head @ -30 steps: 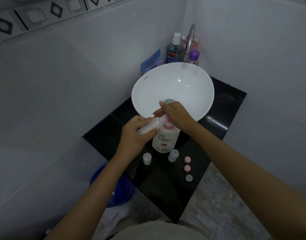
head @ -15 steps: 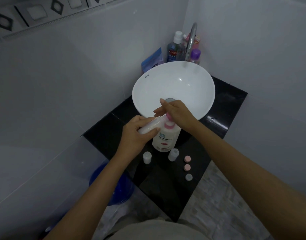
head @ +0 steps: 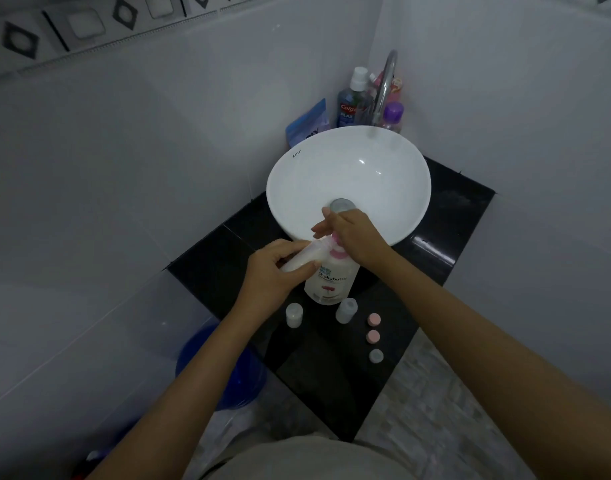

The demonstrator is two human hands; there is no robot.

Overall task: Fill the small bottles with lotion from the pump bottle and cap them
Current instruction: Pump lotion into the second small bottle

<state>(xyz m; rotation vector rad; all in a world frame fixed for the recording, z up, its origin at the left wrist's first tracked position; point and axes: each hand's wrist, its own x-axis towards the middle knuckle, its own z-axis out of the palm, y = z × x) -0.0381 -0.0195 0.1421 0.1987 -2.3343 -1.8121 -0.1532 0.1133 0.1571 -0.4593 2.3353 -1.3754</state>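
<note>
At the centre of the frame the left hand point(head: 271, 271) is wrapped around a small bottle point(head: 305, 257), holding it tilted with its mouth at the spout of the pump bottle point(head: 330, 278), while the right hand point(head: 354, 233) lies flat on the pump head, fingers stretched out rather than curled. The pump bottle stands on the black counter point(head: 331, 386) just below the white basin point(head: 349, 181). Lower down the counter stand two more small bottles point(head: 294, 315) point(head: 346, 309), uncapped, with three loose caps point(head: 374, 336) in a row to their right.

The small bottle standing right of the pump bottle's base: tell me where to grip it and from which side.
Grip the small bottle around its straight side wall, below the open mouth, coming in from the right, probably with the right hand. It stands upright and uncapped; the pump bottle crowds its left, while the caps lie farther off.
</note>
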